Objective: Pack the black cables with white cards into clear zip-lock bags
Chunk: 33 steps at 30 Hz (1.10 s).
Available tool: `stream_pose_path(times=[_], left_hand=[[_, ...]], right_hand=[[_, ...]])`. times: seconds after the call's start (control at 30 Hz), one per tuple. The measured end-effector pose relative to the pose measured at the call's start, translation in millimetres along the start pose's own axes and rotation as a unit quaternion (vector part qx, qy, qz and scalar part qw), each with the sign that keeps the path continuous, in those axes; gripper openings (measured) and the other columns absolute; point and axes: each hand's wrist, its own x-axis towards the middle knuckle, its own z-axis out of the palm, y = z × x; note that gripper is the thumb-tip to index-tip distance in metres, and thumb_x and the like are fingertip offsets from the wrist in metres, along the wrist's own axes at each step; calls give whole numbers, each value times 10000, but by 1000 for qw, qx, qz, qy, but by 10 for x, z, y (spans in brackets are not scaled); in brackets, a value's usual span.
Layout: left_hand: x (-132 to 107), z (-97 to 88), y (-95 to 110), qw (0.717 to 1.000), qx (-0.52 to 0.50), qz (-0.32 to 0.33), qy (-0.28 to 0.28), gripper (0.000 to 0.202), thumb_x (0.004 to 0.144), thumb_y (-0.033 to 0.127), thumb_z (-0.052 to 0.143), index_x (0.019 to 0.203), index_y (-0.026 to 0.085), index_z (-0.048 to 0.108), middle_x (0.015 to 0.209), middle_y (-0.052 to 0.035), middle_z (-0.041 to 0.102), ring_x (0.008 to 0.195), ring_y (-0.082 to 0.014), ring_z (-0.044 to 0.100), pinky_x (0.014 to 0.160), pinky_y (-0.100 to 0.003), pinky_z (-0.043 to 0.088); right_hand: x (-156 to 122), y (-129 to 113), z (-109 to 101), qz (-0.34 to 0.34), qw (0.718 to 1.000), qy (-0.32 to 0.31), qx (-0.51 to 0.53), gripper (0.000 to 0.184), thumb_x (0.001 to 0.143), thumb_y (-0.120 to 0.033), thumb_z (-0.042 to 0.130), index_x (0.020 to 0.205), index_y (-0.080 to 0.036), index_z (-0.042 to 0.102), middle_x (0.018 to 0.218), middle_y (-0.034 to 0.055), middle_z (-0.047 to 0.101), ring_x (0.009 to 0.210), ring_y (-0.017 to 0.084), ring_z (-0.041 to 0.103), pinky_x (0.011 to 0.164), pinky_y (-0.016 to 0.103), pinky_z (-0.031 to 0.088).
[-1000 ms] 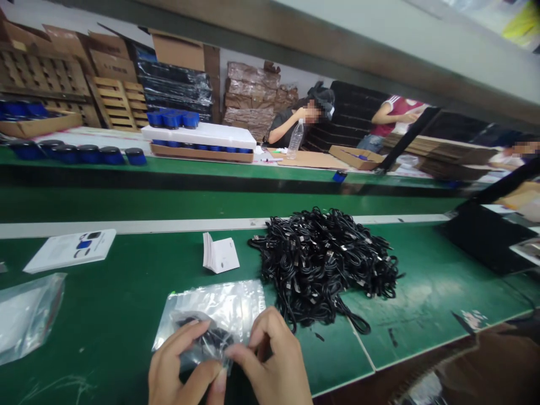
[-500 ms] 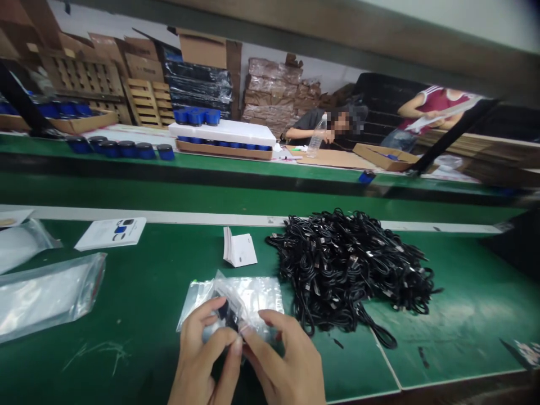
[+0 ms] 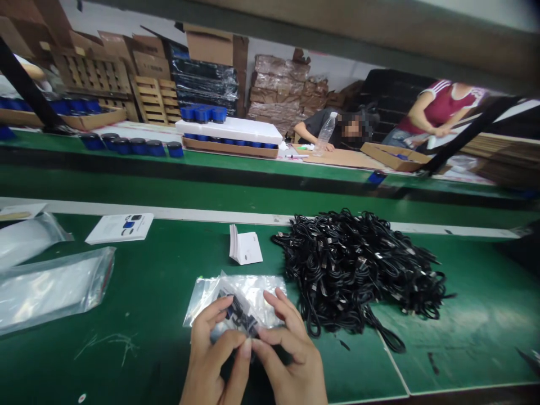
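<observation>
Between my two hands is a small clear plastic bag [image 3: 225,285] with a black cable [image 3: 239,313] showing through it. My left hand [image 3: 215,349] pinches the bag's near edge between thumb and finger. My right hand [image 3: 289,349] grips the same edge, its thumb against the left fingertips and its other fingers raised. Flat clear bags [image 3: 198,298] lie on the green table just beyond and under my hands. A large heap of coiled black USB cables [image 3: 350,270] sits to the right. A small folded white leaflet [image 3: 248,247] stands past the bags.
At left lie larger plastic bags [image 3: 50,287] and a stack of printed cards [image 3: 122,228]. Blue black-lidded jars [image 3: 139,147] line the raised shelf beside a white-topped carton [image 3: 232,132]. Across it are a seated person [image 3: 333,126], a bottle [image 3: 327,132] and a standing person [image 3: 442,109].
My right fingers have shifted along the bag's edge, and more of the cable shows inside. The view has swung slightly left. The standing person's arms have moved.
</observation>
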Motion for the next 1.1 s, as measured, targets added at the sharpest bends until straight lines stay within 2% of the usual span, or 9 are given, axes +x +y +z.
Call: stream_pose_path(times=[0.17,0.4,0.47,0.53,0.67,0.73,0.83,0.93,1.1], left_hand=[[4,-5,20,1000,-4,-5,7,297,929,311,410,725,221,606,1283,-88,404,1084,-228,536,926,-394,466],[-59,24,-81,998,13,49,37,185,901,253,453,791,249,601,1315,-68,406,1261,-283,409,1026,-515,347],[-25,-25,-108,996,-29,-13,80,159,904,350,471,995,264,568,1399,-86,358,1318,-291,367,1039,-496,356],[55,-114,-117,983,-112,-119,81,387,888,440,493,1226,257,453,1411,-114,409,1288,-273,437,982,-410,445],[218,-317,-102,938,-180,-292,-59,421,846,524,525,1115,214,617,855,-16,742,770,-184,695,684,-234,540],[232,-371,-97,946,-139,-288,-61,362,804,528,570,941,224,711,737,14,747,660,-167,683,601,-205,520],[184,-373,-94,974,-89,-206,10,259,789,456,590,860,266,751,807,24,773,696,-170,699,639,-200,527],[149,-348,-78,978,-84,-189,37,239,797,432,587,854,275,758,803,21,775,703,-173,704,644,-200,544],[195,-352,-56,903,-256,-344,-21,466,782,629,545,919,222,728,862,-19,746,690,-206,700,531,-279,607]], right_hand=[[-19,-30,45,-72,987,53,-134,208,837,-105,578,910,-257,700,1233,84,640,1234,308,491,951,508,424],[25,-34,-21,70,997,-23,3,157,854,-181,546,731,-230,630,1027,71,674,1186,275,506,983,447,406],[33,-42,-39,103,993,-10,54,152,863,-251,563,732,-231,638,1096,81,647,1231,284,465,1018,464,357],[41,-63,-47,135,985,12,110,202,858,-350,592,702,-227,634,1151,90,620,1263,293,434,1043,470,317],[83,-105,-68,217,951,8,219,364,783,-536,653,620,-213,615,1162,107,627,1278,311,430,1057,468,292],[107,-113,-85,263,928,-6,265,380,731,-554,700,596,-208,619,1138,116,655,1279,325,432,1053,483,293],[124,-119,-102,310,897,-24,315,382,679,-549,746,572,-202,627,1098,124,696,1241,352,477,1035,522,310],[118,-128,-104,289,905,-25,310,372,691,-536,744,563,-205,631,1098,117,706,1239,345,488,1042,526,308],[108,-109,-116,182,954,-60,229,318,761,-530,686,643,-235,698,1149,105,683,1280,301,453,1062,510,294]])
